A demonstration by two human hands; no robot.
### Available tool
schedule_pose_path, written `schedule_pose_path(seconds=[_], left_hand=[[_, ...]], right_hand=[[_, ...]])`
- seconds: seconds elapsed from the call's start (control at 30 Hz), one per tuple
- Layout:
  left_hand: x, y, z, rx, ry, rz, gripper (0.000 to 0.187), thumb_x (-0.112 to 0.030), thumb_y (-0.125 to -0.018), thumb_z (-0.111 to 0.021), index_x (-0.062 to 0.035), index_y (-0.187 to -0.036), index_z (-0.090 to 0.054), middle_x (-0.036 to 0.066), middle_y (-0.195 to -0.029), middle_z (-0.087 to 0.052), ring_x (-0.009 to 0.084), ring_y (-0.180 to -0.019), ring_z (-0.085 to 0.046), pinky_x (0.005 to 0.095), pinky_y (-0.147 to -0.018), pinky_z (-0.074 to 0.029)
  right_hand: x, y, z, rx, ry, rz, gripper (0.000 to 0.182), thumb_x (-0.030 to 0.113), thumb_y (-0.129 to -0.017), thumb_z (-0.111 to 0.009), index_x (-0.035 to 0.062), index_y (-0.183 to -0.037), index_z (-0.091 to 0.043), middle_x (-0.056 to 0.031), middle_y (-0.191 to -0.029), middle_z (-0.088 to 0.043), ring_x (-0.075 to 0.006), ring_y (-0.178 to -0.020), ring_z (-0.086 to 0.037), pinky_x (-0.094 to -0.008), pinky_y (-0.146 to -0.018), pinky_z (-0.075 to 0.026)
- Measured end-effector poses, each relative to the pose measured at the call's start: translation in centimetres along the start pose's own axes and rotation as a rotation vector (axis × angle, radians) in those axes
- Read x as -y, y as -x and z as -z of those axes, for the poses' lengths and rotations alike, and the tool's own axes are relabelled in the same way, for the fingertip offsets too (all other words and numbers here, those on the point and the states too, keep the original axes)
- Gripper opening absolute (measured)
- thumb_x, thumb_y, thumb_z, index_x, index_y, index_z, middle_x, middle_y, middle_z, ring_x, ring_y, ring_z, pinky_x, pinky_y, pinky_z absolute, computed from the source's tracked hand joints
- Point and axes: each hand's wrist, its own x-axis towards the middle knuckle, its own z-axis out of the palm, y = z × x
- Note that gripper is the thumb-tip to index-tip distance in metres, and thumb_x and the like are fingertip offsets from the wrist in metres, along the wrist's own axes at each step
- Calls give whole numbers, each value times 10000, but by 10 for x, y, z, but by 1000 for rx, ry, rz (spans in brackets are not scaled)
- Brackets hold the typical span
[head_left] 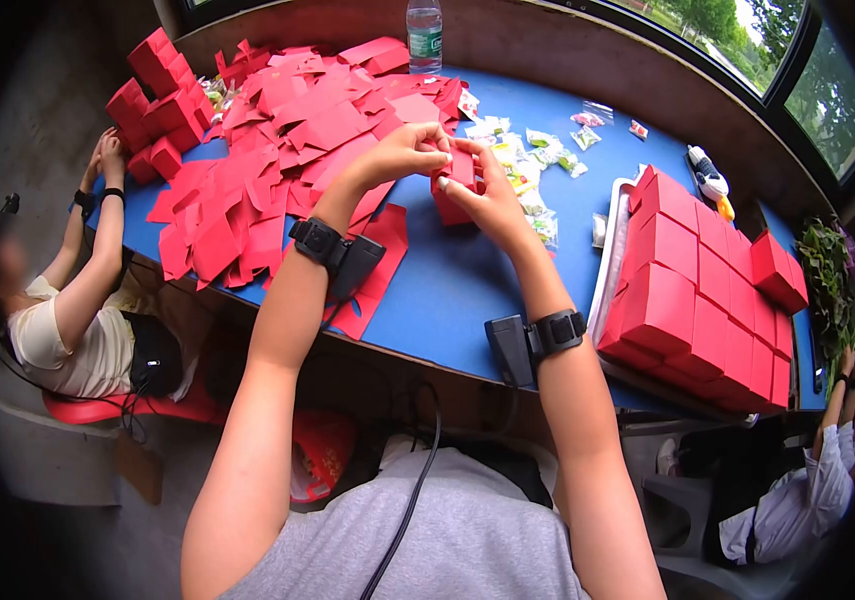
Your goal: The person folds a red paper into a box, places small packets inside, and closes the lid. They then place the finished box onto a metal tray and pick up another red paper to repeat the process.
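Over the blue table, a small red paper box [451,205] is between my two hands. My left hand [403,155] is closed at the top of the box, thumb and fingers pinching near its upper edge. My right hand [495,200] grips the box from the right, with the thumb on its near side and fingers at its top. What is inside the box cannot be seen. Just left of it lies a flat red paper piece [380,265] at the table's near edge. Wrapped candies [523,165] lie scattered beyond my right hand.
A heap of folded red paper pieces [288,130] covers the left of the blue table [448,320]. A water bottle [426,40] stands behind. At right, a white tray [610,260] carries stacked red boxes [708,290]. Co-workers sit at both sides; red boxes [163,110] stand far left.
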Motion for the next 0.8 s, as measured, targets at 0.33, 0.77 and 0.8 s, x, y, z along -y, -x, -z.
schedule_pose_path(seconds=[0.33,0.77,0.8], left_hand=[[0,2,1,40,-30,47,302,-234,-833,-663,-77,-1023,-490,17,-912,-570,80,-852,-565,249,-739,-480],[-28,5,-13,-116,-82,-462,296,-260,-833,-664,-58,-1021,-557,72,-1161,-519,200,-1155,-471,338,-961,-400],[-33,7,-16,-107,-82,-464,296,-260,-833,-664,-58,-1021,-557,72,-1161,-519,200,-1155,-471,338,-961,-400]], right_hand=[[4,1,4,27,-28,-20,666,287,-700,-724,57,-1253,-432,-193,-1199,-474,-285,-1128,-478,-360,-948,-392],[25,-2,15,-241,-668,-281,496,457,-884,-480,42,-1154,-471,-89,-1046,-583,-193,-905,-602,-318,-772,-501],[26,-3,18,-251,-801,-276,453,450,-920,-387,66,-1135,-489,-81,-1011,-598,-198,-900,-608,-324,-743,-519]])
